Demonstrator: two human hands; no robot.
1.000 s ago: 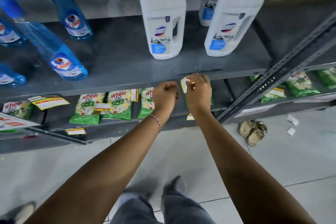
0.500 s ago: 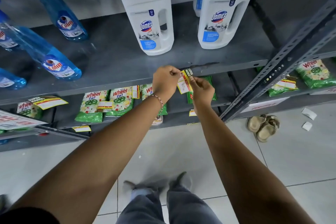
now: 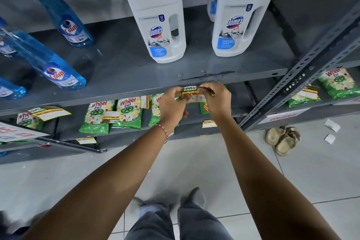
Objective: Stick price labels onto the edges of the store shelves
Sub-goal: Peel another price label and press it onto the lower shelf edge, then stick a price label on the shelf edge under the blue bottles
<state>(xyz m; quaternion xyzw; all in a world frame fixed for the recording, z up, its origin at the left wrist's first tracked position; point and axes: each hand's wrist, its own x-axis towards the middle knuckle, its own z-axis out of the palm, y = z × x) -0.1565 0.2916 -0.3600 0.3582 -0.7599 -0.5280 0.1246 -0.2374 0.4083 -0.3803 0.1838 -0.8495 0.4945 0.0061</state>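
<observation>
Soft, even indoor light gleams faintly off the grey shelf top [image 3: 120, 68] and pale floor tiles [image 3: 321, 181], while wide-angle bending curves the edges and the feet blur.

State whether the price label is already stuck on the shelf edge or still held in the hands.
Still held. The price label is stretched flat between the left hand and right hand, in front of the shelf edge; whether it touches it is unclear.
</observation>
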